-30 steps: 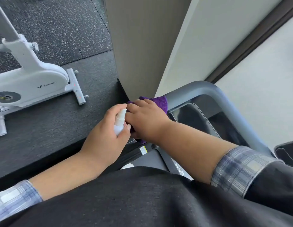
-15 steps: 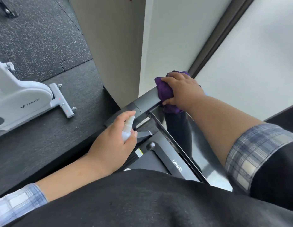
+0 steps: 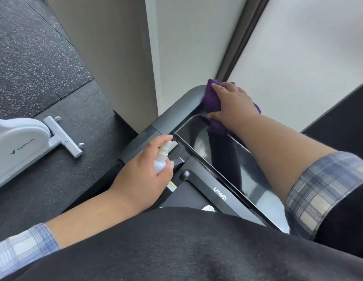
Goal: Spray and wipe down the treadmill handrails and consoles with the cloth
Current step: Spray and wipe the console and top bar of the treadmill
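Observation:
My right hand [image 3: 233,104] presses a purple cloth [image 3: 212,97] against the far curved part of the grey treadmill handrail [image 3: 176,110], just above the glossy black console screen [image 3: 199,138]. The cloth wraps over the rail and hangs a little onto the screen's top edge. My left hand [image 3: 140,175] grips a small white spray bottle [image 3: 161,159] upright, nozzle up, beside the left end of the handrail. The black console frame with a white logo [image 3: 219,193] runs diagonally below the screen.
A white exercise bike base [image 3: 20,142] stands on the dark rubber floor at the left. A beige wall corner [image 3: 152,57] rises directly behind the handrail. A dark window frame [image 3: 243,37] and a pale pane lie at the right.
My right hand has slid the purple cloth along the handrail from its near left end to the far curve. My left hand keeps holding the spray bottle in about the same spot.

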Motion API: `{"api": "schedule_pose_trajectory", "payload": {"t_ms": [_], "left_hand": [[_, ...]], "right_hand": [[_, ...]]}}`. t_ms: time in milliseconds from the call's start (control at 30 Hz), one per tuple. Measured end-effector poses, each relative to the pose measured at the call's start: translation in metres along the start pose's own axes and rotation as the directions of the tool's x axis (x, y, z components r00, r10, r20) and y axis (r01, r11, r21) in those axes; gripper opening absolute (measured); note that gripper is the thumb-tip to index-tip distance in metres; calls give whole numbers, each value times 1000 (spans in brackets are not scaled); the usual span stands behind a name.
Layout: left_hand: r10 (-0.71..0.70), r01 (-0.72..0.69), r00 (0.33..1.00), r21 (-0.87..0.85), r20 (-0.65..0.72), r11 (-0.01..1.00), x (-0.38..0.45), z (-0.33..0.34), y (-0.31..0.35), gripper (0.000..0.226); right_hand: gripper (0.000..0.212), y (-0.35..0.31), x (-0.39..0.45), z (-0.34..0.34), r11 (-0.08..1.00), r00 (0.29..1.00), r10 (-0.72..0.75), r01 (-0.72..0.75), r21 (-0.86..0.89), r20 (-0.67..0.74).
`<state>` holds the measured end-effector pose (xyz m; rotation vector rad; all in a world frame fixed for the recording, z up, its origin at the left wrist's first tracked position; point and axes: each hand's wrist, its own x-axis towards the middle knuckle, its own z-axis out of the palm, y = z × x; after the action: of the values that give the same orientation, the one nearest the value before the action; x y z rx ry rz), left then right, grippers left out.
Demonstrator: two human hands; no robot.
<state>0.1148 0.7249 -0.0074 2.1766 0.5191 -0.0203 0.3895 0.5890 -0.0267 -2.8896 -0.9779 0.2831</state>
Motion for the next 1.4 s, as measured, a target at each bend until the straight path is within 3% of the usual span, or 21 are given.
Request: {"api": "schedule_pose_trajectory", "payload": {"t_ms": [100,267,400,500,600,667,767,967,1067,1133,1233,1400], "left_hand": [[0,0,1000,5,7,1000,-8,-7,-11,50],[49,-49,997,11,55,999,-17,-18,-26,51],[90,-90,995,4,38,996,-15,-28,-30,52],[120,-120,992,6,35,993,-10,-33,-32,56],[137,-138,990,13,27,990,-1,-33,-29,54],[159,-160,986,4,46,987,6,-31,-26,54],[197,-198,973,0,117,980,11,-29,-20,55],[266,-271,952,12,153,963,12,-22,-15,56],[273,-279,945,7,180,960,12,-20,-13,54],[284,-290,941,3,184,957,12,-19,-11,54],[288,-289,939,-21,187,957,9,-19,-11,53],[325,-330,929,-3,177,944,-6,-22,-23,52]], "right_hand": [[98,-21,12,-3,968,966,-240,245,-52,94],[92,-102,13,11,764,757,-592,636,-105,276],[85,-136,-10,30,653,662,-710,747,-130,240],[81,-141,-17,37,651,662,-732,749,-120,161],[83,-132,-13,33,696,703,-696,710,-101,148],[86,-120,-5,23,764,766,-624,640,-87,154],[97,-89,12,4,868,864,-475,491,-71,167],[104,-38,26,-16,991,981,-137,137,9,136],[98,-8,19,-20,976,984,137,-153,156,112],[88,8,8,-18,941,962,254,-269,207,96],[74,12,-7,-8,940,954,300,-297,168,7],[62,-4,-5,3,964,964,247,-234,127,-99]]}}
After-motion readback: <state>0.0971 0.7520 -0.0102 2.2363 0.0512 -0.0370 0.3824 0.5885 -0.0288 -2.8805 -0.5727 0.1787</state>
